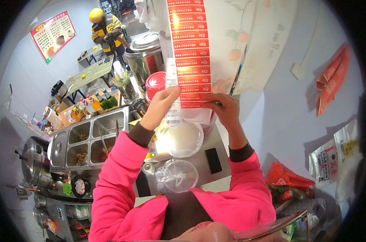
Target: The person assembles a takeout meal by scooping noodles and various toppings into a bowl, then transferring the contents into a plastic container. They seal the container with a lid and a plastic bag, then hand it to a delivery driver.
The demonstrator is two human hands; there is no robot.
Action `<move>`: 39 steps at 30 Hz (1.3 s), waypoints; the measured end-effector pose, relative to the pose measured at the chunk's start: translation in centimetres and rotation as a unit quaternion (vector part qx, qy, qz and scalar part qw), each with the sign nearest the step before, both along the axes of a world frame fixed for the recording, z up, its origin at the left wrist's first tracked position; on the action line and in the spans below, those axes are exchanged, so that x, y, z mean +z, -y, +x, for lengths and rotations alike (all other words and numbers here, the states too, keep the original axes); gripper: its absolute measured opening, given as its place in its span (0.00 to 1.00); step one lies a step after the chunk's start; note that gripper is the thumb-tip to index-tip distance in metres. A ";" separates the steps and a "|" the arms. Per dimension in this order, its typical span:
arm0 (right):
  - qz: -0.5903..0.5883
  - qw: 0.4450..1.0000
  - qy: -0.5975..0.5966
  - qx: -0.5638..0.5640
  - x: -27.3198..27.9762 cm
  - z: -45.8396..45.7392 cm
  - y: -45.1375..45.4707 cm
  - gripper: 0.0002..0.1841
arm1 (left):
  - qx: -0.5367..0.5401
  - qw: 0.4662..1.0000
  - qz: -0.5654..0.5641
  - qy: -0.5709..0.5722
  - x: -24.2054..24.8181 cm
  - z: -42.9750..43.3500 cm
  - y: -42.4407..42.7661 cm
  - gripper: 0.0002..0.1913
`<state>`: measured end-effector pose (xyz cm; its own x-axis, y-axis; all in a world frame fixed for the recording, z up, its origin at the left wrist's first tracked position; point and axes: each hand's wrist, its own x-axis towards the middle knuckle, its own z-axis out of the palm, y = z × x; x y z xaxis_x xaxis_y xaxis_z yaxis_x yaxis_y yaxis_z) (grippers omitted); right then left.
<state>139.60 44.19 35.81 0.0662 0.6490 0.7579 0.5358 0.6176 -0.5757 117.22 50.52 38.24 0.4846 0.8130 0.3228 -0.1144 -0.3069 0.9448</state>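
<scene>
A long strip of red printed stickers (192, 53) hangs down in front of me. At its lower right corner, my right hand (223, 107) pinches the strip between thumb and fingers. My left hand (164, 104) is at the strip's lower left edge, its fingers closed at a white printed paper slip with a barcode (173, 120); its exact grip is partly hidden. Below the hands, a stack of white round lids or bowls in clear plastic (183, 139) stands on the counter. Nearer my body is a clear plastic container (180, 176).
A black phone (213, 161) lies on the metal counter (198, 166). Steel food pans (80, 133) holding food and tongs stand left. Behind are glass bottles (110, 99), a red-lidded tub (155, 84) and a large steel pot (145, 57). A person in a yellow helmet (106, 33) stands beyond.
</scene>
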 end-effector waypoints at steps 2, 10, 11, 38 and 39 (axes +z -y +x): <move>0.011 1.000 -0.001 -0.030 0.5 0.1 1.3 0.09 | -0.013 0.999 -0.009 -0.049 1.3 0.9 0.9 0.13; 0.184 0.980 -0.002 -0.073 -1.0 -1.3 3.6 0.09 | -0.015 0.998 -0.011 -0.057 2.8 0.5 3.8 0.10; 0.195 0.973 0.039 -0.119 -1.0 -1.8 4.1 0.08 | -0.008 0.997 -0.017 -0.072 2.5 0.2 3.7 0.10; -0.268 0.836 0.326 0.351 4.7 -11.7 -0.2 0.25 | -0.202 0.927 -0.231 -0.217 -3.3 -12.5 11.3 0.35; -0.253 0.839 0.322 0.359 4.2 -11.7 -0.1 0.26 | -0.212 0.927 -0.230 -0.207 -3.4 -12.5 11.4 0.34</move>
